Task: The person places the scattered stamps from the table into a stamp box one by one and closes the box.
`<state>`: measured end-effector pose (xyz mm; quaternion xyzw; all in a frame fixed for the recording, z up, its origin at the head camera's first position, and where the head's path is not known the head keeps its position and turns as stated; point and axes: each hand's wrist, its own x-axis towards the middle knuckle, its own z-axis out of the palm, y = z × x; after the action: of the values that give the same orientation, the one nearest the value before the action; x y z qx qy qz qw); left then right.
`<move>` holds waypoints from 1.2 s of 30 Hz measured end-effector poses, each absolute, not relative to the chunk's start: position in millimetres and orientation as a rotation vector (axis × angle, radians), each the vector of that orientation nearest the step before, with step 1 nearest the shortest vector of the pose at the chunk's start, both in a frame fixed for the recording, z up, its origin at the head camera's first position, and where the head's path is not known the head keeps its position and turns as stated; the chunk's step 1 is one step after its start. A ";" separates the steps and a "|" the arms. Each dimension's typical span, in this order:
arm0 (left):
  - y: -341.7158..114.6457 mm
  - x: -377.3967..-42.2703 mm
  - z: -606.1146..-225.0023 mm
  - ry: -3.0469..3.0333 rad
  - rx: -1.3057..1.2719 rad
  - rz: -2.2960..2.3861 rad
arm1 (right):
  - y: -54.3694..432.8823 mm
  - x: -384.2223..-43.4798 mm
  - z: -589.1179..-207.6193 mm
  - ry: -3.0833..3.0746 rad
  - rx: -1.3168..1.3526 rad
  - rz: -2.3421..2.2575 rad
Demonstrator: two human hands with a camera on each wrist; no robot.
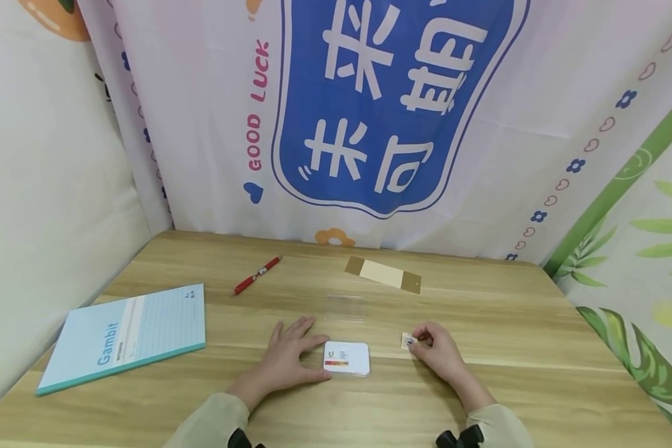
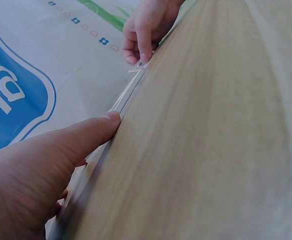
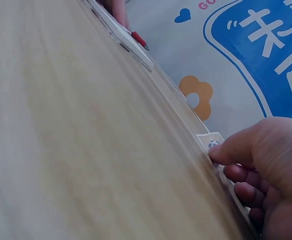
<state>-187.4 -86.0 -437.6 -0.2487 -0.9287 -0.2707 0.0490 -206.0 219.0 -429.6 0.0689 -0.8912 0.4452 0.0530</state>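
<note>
Your left hand (image 1: 291, 358) lies flat, palm down, fingers straight and spread, thumb stretched out toward your right. Your right hand (image 1: 437, 351) has curled fingers, thumb and forefinger pinched together, it seems. Both forearms angle inward, sleeved to the wrists.

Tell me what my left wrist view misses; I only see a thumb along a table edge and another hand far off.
Observer: The left hand rests beside a white card stack, thumb touching its edge.
Operator: Report the other hand.
Observer: The right hand pinches a small card lying on the table.
Operator: List what lies behind.
Observer: A red pen, a blue notebook and a tan strip.
</note>
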 end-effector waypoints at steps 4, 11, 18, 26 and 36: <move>-86.7 -187.5 -437.1 -2.834 -0.760 -0.817 | 218.8 -207.6 -431.8 -2.677 0.187 1.431; -85.9 -187.6 -436.2 -2.826 -0.771 -0.818 | 218.7 -207.0 -430.9 -2.623 0.231 1.448; -85.7 -186.9 -435.4 -2.829 -0.758 -0.829 | 211.4 -207.0 -428.5 -2.589 0.157 1.498; -85.3 -186.2 -433.8 -2.841 -0.764 -0.837 | 176.7 -201.6 -416.0 -2.489 0.166 1.727; -84.9 -185.9 -432.7 -2.842 -0.751 -0.819 | 144.7 -188.9 -415.5 -2.534 0.333 1.778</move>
<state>-185.9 -84.9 -432.7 -0.2458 -0.9304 -0.2681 0.0448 -188.9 144.7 -415.5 0.1071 -0.8139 0.5709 0.0139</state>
